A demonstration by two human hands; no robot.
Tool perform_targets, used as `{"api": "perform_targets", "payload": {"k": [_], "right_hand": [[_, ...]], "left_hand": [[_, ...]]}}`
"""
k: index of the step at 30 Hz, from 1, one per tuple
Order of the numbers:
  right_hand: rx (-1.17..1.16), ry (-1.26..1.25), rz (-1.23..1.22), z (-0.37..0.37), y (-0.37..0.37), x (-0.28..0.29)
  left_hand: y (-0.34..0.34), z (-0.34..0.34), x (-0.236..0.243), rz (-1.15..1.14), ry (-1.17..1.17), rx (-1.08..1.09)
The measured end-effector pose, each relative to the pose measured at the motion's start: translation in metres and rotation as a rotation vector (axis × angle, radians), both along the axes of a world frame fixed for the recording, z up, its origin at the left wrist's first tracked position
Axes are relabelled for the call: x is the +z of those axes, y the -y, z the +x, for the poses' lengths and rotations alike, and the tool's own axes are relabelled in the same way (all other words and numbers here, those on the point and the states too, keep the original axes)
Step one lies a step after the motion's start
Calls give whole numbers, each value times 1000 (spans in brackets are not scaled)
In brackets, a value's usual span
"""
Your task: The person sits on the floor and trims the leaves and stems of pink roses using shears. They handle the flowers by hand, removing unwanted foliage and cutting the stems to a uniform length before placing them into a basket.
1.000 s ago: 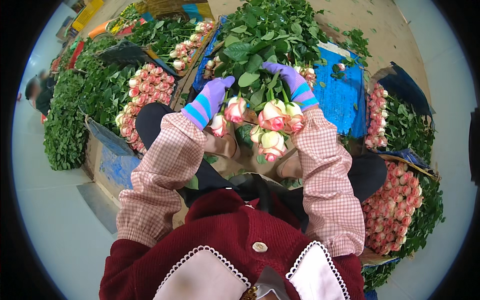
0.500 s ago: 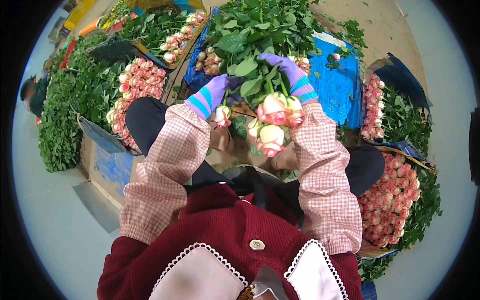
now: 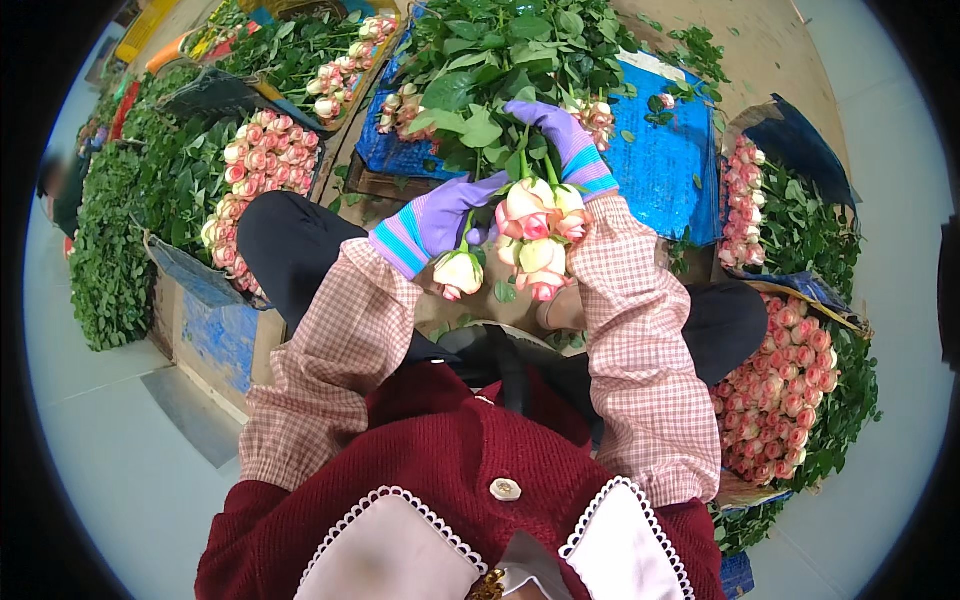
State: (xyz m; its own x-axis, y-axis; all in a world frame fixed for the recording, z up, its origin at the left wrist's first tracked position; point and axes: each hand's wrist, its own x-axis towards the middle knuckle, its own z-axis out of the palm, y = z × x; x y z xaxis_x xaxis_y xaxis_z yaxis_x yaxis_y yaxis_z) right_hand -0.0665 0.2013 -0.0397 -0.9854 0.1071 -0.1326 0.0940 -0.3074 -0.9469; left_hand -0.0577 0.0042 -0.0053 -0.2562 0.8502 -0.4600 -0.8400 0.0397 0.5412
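Observation:
Both hands wear purple gloves with blue-striped cuffs. Between the fingers of my left hand (image 3: 438, 218) is the stem of a single rose (image 3: 458, 273), cream with pink petal edges, its head hanging toward me. My right hand (image 3: 562, 138) is closed round the stems of several pink-and-cream roses (image 3: 540, 208), heads also pointing toward me. The single rose hangs just left of that bunch, a small gap between them. Leaves cover part of the stems and the fingertips of my right hand.
Beyond my hands, a leafy rose pile (image 3: 510, 60) lies on a blue sheet (image 3: 665, 150). Rose bundles in boxes stand left (image 3: 270, 155) and right (image 3: 780, 390), close to my knees. Loose leaves are scattered on the floor. Another person (image 3: 62, 195) is at the far left.
My left hand has come nearer to me and to the right, bringing the single rose closer to the bunch. My right hand keeps its hold, nearly in place.

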Motion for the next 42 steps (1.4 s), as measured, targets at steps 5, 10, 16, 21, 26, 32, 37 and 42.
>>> {"api": "perform_targets", "payload": {"k": [5,10,16,21,26,32,37,42], "right_hand": [[23,132,-68,10,-4,35],[42,225,39,23,-34,42],[39,185,-20,23,17,25],[-61,47,314,21,38,21],[-72,136,917,8,53,-12],[-14,286,1093,16,69,-2],[99,68,1257,19,62,-2],[-38,387,-58,13,-3,-15]], "left_hand": [[4,11,19,-46,-265,141],[28,-15,13,29,-307,120],[17,-17,0,130,-54,117],[16,-7,-3,80,-51,182],[10,-12,2,78,115,180],[35,-34,-54,210,125,249],[10,-25,-38,187,205,98],[18,-24,-21,92,92,88]]}}
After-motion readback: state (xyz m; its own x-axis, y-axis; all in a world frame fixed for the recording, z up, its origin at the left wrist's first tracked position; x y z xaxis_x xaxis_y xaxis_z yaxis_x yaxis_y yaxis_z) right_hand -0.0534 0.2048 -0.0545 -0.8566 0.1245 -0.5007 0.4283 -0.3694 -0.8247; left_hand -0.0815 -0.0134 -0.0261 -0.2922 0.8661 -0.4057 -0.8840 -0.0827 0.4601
